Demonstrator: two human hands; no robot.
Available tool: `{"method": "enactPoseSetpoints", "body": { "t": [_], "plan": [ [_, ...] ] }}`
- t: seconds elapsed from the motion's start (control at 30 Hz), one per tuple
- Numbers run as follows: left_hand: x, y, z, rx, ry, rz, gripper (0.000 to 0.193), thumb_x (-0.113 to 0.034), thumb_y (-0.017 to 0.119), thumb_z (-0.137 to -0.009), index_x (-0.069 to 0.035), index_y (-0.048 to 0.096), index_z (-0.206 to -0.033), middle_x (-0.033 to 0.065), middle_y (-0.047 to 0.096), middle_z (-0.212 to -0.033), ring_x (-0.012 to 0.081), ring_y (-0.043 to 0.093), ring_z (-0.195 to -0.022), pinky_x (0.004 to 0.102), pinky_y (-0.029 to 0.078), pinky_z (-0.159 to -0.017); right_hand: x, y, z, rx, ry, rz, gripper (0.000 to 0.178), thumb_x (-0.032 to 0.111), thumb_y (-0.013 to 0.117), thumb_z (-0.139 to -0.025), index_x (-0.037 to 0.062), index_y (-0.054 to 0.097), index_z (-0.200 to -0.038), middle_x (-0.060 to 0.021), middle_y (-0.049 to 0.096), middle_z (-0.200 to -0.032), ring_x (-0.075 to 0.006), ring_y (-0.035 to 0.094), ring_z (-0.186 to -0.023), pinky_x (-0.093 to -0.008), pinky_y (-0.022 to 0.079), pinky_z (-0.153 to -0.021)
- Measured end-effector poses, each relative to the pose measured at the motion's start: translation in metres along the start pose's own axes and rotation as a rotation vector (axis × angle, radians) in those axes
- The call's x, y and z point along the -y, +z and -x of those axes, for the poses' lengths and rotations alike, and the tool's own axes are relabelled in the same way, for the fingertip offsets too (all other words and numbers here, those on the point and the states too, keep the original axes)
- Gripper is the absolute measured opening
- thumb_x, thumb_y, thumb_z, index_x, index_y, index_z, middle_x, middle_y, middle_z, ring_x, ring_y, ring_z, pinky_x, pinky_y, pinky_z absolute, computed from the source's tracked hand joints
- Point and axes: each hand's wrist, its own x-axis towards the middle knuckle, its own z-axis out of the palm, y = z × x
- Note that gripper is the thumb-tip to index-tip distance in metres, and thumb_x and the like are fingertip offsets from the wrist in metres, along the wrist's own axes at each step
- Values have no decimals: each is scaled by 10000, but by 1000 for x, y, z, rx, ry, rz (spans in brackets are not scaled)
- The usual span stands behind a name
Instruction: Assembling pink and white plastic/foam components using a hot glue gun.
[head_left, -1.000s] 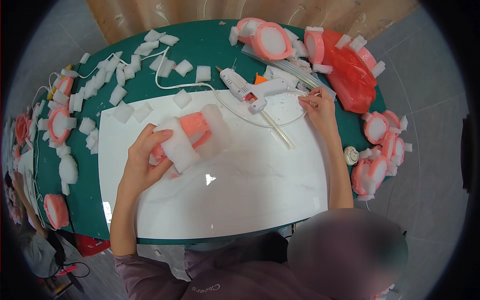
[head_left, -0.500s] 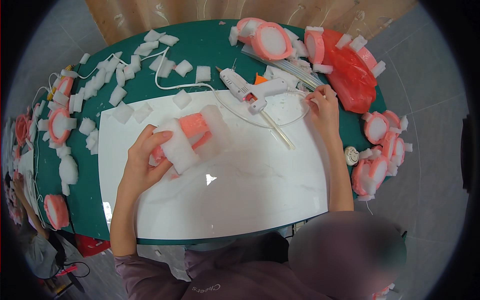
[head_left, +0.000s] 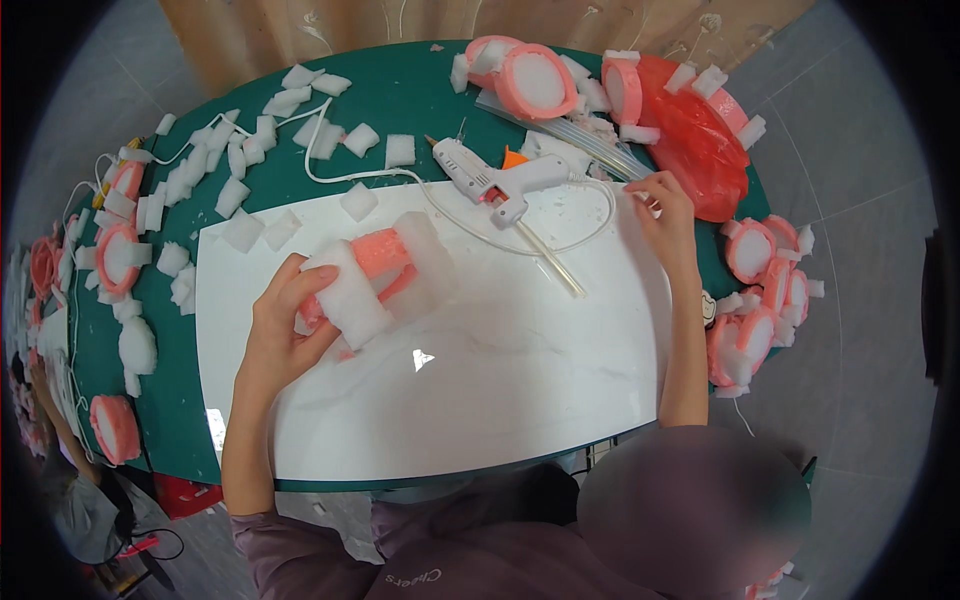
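Observation:
My left hand [head_left: 282, 322] grips a pink-and-white foam piece [head_left: 345, 292] over the white board [head_left: 500, 390]. It has a pink band between two white foam blocks, with thumb and fingers closed around the nearer block. To the right, my right hand [head_left: 664, 212] hovers by the board's far right edge, close to the clear glue sticks [head_left: 590, 140]. Its fingers are loosely bent with a gap to the thumb, and I see nothing held. Between the hands, a white hot glue gun [head_left: 500, 183] lies on its side, a clear glue stick [head_left: 550, 260] projecting from its back.
White foam blocks [head_left: 232, 196] are scattered over the green table [head_left: 165, 390] at the left. Pink foam rings [head_left: 537, 83] and a red plastic bag [head_left: 695, 150] sit at the far right. A white cord [head_left: 350, 177] crosses the board. Another person's arm [head_left: 60, 415] shows at far left.
My right hand has shifted slightly right, away from the glue gun's cord, and its fingers have loosened. My left hand keeps its hold on the foam piece, nearly still.

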Motion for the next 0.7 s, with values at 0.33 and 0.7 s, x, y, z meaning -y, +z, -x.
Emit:
{"method": "enactPoseSetpoints", "body": {
  "t": [0.33,0.7],
  "plan": [
    [-5,-2,-2,14,-19,-28,575,54,643,-581,-144,452,-1085,118,471,-836,227,505,-681,257,444,-481,12,15,9,232,107,46,101,42,629,-653,-1,614,-743,-96,528,-734,-223,522,-632,-296,420,-583],
    [-1,-1,0,23,-30,-8,555,47,641,-592,-134,457,-1082,119,470,-834,240,503,-690,267,435,-539,24,13,12,303,150,153,118,100,657,-635,1,634,-694,-99,547,-756,-256,548,-733,-345,441,-656]
  ]
}}
